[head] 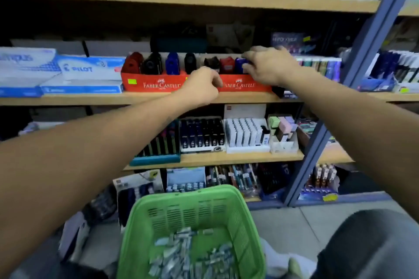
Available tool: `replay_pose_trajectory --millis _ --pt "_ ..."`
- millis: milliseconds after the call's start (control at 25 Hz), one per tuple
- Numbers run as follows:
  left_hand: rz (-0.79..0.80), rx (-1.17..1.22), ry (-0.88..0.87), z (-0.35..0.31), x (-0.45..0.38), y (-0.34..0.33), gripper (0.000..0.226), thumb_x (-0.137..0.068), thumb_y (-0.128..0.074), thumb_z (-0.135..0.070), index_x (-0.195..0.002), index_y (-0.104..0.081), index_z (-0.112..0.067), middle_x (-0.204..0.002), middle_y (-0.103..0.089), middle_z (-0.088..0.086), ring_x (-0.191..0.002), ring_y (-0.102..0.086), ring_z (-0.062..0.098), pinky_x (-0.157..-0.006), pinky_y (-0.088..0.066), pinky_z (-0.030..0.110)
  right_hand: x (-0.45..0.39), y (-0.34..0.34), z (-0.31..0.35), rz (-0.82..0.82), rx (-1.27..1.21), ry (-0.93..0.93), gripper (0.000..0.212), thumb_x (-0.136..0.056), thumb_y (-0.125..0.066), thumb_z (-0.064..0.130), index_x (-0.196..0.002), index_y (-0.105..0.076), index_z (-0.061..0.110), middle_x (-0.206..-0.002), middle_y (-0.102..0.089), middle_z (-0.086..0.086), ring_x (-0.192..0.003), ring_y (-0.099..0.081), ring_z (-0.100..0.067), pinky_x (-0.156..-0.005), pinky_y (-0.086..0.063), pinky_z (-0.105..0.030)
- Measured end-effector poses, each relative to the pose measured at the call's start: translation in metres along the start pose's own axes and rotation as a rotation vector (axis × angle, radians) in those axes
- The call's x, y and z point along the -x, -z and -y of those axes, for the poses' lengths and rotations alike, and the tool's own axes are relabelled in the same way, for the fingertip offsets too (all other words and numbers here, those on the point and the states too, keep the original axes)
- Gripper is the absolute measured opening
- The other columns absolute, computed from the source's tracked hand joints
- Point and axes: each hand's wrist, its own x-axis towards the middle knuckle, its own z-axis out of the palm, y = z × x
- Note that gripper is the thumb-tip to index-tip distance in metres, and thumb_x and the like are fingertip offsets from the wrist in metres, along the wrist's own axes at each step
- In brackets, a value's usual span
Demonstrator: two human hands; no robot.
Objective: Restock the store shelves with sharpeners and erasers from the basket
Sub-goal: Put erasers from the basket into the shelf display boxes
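Observation:
Two red Faber-Castell trays stand side by side on the middle shelf, the left tray and the right tray, holding red, black and blue sharpeners. My right hand reaches over the right tray and its fingers pinch a blue sharpener. My left hand is curled at the front edge where the two trays meet; what it holds is hidden. A green basket with several small grey-wrapped erasers sits below, near my lap.
White Pilot boxes lie left of the trays. Pen packs stand to the right beside a blue-grey shelf upright. The lower shelf carries eraser and pen displays. Floor tiles show at the right.

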Motion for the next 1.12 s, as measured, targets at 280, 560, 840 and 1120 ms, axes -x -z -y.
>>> replay_pose_trajectory --millis 280,560,840,1120 --pt "0.172 -0.036 0.106 0.082 0.087 -0.065 0.031 -0.084 -0.053 0.006 -0.106 -0.071 -0.004 -0.106 -0.072 0.013 -0.103 -0.065 0.025 -0.083 -0.052 0.031 0.072 -0.074 0.104 -0.392 -0.064 0.098 0.041 -0.08 -0.049 0.006 -0.12 -0.061 0.007 -0.151 -0.038 -0.024 -0.133 -0.041 -0.042 -0.096 -0.044 -0.051" --pt "0.332 -0.113 0.198 0.14 0.134 -0.117 0.02 -0.082 -0.051 0.004 -0.074 -0.055 -0.015 -0.08 -0.061 0.009 -0.082 -0.061 0.031 -0.063 -0.04 0.029 0.129 -0.162 0.176 0.018 -0.23 0.244 0.028 -0.083 -0.052 0.005 -0.108 -0.063 0.008 -0.11 -0.062 -0.012 -0.101 -0.062 -0.035 -0.071 -0.048 -0.038" --pt "0.553 -0.244 0.271 0.201 0.176 -0.186 0.015 -0.08 -0.053 0.0 -0.092 -0.054 -0.01 -0.093 -0.06 0.011 -0.084 -0.058 0.03 -0.065 -0.046 0.036 0.182 -0.255 0.225 0.473 -0.318 0.269 0.037 -0.084 -0.054 0.002 -0.119 -0.058 0.015 -0.112 -0.064 -0.009 -0.097 -0.066 -0.033 -0.076 -0.052 -0.04" --pt "0.611 -0.207 0.35 0.221 0.185 -0.226 0.022 -0.08 -0.06 -0.001 -0.099 -0.064 -0.012 -0.092 -0.066 0.005 -0.082 -0.065 0.023 -0.072 -0.058 0.038 0.184 -0.279 0.232 0.573 -0.337 0.215 0.03 -0.088 -0.055 0.005 -0.117 -0.059 0.009 -0.118 -0.064 -0.013 -0.102 -0.066 -0.033 -0.082 -0.052 -0.04"
